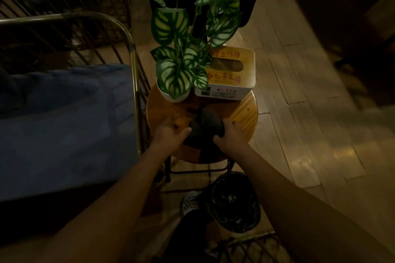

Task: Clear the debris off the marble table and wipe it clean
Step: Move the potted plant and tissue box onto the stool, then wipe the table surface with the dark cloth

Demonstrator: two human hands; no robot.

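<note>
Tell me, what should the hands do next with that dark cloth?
Probably sweep the dark cloth left over the crumbs by the left hand; the right hand already grips the cloth on the round table.

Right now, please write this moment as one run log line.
right hand: gripping dark cloth | left hand: on cloth edge | round table: crumbs remain | bin: below

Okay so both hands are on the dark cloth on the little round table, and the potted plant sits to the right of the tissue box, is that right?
Not quite. The head view shows the potted plant to the left of the tissue box, not the right. The rest holds: left hand and right hand are both on the dark cloth on the little round table.
</note>
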